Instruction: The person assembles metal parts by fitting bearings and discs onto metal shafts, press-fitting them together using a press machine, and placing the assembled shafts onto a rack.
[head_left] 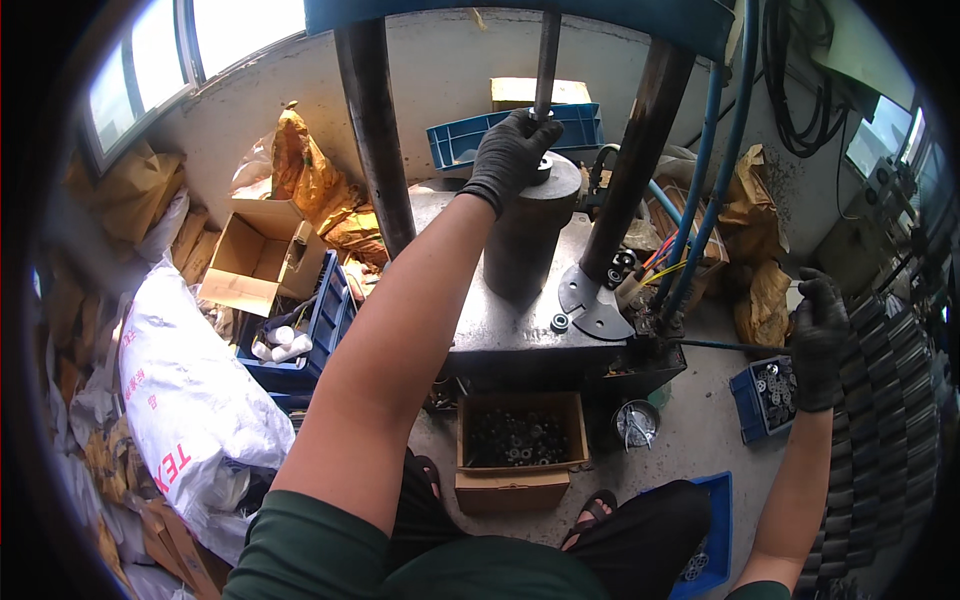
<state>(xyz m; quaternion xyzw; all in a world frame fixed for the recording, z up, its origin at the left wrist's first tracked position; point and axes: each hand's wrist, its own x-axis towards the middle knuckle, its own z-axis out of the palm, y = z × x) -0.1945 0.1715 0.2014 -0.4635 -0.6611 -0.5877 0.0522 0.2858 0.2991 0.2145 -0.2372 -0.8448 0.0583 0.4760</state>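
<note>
My left hand (512, 152), in a dark glove, reaches over a thick metal cylinder (530, 235) standing on the press table. Its fingers are closed on a small round metal part (541, 113) at the lower end of the vertical press rod (547, 65); the fingers hide most of this part. A ring-shaped opening (543, 165) shows on the cylinder's top. My right hand (820, 345), also gloved, is raised at the right, fingers apart and slightly bent. A thin dark lever (735, 347) runs up to its palm; whether they touch I cannot tell.
Dark press columns (372, 120) flank the cylinder. On the table (480, 325) lie a slotted metal plate (590, 305) and a small bearing (559, 323). Below stands a cardboard box (515, 480) of small parts. Blue bins (745, 405) and blue hoses (722, 150) are at right, a white sack (185, 400) at left.
</note>
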